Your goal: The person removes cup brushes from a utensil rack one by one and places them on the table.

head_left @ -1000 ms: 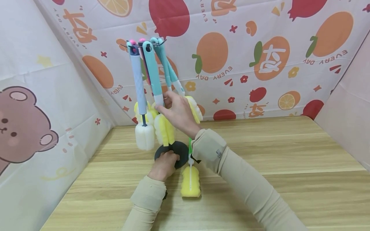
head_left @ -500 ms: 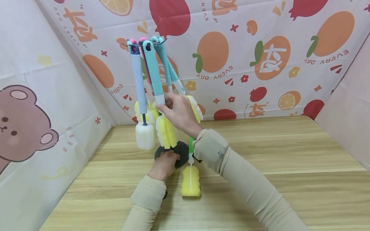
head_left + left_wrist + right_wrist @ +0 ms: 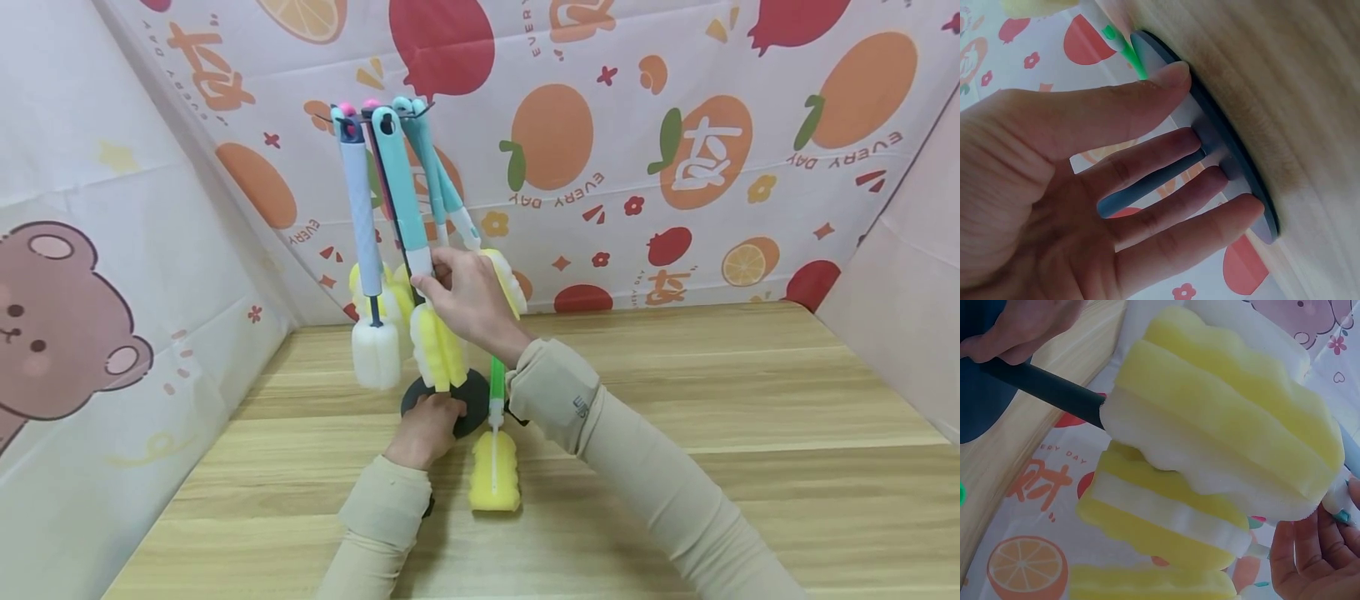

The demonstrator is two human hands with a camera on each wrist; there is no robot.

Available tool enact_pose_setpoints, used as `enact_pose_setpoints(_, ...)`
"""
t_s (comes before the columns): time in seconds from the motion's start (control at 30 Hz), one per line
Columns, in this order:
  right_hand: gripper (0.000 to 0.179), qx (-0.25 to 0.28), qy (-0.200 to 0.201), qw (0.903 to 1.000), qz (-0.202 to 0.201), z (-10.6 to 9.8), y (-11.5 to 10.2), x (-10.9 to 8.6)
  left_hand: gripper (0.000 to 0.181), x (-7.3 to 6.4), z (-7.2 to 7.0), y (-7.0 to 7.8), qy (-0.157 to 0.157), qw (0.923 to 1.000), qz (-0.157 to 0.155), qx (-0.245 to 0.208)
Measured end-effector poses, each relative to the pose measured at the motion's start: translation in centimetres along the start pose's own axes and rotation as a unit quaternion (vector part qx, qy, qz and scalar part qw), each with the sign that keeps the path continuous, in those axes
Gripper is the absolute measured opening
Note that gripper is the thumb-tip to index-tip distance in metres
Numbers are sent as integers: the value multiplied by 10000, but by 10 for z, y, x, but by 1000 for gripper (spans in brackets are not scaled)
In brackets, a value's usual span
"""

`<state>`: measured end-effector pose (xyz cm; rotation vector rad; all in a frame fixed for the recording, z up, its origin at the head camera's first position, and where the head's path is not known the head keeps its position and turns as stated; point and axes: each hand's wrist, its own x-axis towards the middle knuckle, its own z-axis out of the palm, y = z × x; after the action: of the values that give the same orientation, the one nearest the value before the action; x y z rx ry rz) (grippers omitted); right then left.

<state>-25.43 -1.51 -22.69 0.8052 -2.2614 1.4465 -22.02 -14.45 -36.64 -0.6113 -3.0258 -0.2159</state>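
My left hand presses the round dark base of a stand, its fingertips spread on the disc in the left wrist view. My right hand pinches the white lower end of a turquoise-handled bottle brush, whose loop is up at the stand's hooks. The brush's yellow-and-white sponge head hangs below the hand, overlapping the dark pole in the right wrist view. Left of it hangs a pale blue-handled brush with a white sponge.
Several other sponge brushes hang round the stand, among them one with a yellow-and-white head behind my right hand. A green-handled brush with a yellow sponge lies on the wooden table. Fruit-print cloth rises behind.
The lower end of the turquoise-handled brush has swung right and slightly down with my right hand. My left hand stays on the base.
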Motion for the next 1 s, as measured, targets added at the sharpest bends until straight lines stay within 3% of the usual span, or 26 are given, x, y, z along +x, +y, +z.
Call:
enact_pose_setpoints(0.5, 13, 174, -207, 9996, -94, -3, -1, -2, 23, -2, 2, 0, 309, 9992, 175, -166)
enact_pose_setpoints(1.0, 13, 192, -144, 9995, -215, -6, -3, -2, 24, -1, 3, 0, 231, 9995, 147, -174)
